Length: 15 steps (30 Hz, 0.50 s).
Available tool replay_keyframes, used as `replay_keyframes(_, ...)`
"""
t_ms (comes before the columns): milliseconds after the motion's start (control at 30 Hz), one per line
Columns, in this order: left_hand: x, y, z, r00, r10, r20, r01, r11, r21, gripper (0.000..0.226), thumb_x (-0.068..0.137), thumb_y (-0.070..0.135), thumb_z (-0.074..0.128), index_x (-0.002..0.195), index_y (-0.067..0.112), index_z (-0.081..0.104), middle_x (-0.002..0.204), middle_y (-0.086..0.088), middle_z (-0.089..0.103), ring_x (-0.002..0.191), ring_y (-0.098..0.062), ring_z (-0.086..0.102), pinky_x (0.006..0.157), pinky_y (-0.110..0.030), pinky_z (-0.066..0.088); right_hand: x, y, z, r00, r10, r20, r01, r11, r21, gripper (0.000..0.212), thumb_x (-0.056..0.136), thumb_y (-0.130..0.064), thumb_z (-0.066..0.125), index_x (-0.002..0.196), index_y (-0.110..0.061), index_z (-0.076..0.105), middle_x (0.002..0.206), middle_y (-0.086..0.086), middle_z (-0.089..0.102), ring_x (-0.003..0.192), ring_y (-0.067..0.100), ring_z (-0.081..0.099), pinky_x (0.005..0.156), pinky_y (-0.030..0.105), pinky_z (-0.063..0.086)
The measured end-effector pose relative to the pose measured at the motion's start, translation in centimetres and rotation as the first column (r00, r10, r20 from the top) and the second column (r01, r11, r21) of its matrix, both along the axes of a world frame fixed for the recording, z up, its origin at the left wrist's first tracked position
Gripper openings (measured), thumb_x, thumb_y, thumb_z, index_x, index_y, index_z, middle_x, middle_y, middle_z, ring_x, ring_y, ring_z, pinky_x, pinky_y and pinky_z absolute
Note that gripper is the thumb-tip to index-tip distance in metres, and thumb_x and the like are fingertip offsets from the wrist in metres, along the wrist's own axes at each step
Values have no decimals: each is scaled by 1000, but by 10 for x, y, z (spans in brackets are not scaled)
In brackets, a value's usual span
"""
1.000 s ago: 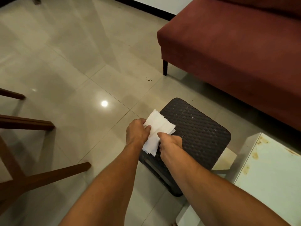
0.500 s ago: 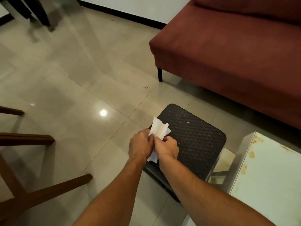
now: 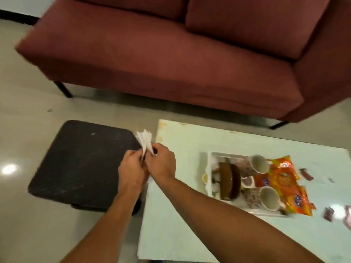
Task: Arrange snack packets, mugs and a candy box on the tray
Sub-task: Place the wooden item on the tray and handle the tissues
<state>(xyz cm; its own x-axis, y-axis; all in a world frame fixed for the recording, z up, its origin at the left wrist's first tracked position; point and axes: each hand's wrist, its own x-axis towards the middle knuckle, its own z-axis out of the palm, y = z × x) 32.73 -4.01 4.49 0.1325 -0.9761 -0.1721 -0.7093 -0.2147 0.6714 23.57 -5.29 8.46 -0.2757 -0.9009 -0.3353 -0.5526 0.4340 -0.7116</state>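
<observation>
Up front, crumpled white tissue (image 3: 144, 141), two-handed grip.

Single head-worn view, looking steeply down and forward from close above: forearms enter from the near edge, table (image 3: 190, 215) near right, stool (image 3: 81, 162) left, sofa (image 3: 171, 59) far.

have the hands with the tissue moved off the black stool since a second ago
Yes. Both hands and the tissue shifted from over the black stool toward its right edge, beside the table.
</observation>
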Motion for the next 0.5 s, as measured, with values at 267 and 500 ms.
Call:
replay_keyframes(267, -204, 27, 38, 960, -163, -229, 160, 987, -31, 21, 100, 33, 52, 105, 19, 66, 100, 2, 58, 85, -22, 64, 76, -32, 54, -202, 37, 29, 979, -163, -122, 155, 985, -69, 15, 95, -29, 61, 96, -22, 74, 84, -6, 73, 73, 11, 64, 57, 17, 41)
replay_keyframes(500, -289, 60, 35, 956, -273, -108, 272, 962, -22, 25, 99, 40, 49, 104, 28, 70, 94, 3, 68, 82, -21, 66, 71, -29, 52, -291, 80, 19, 966, -251, -64, 247, 967, -56, 15, 95, -22, 62, 103, -22, 75, 85, -6, 74, 77, 15, 68, 75, 36, 59)
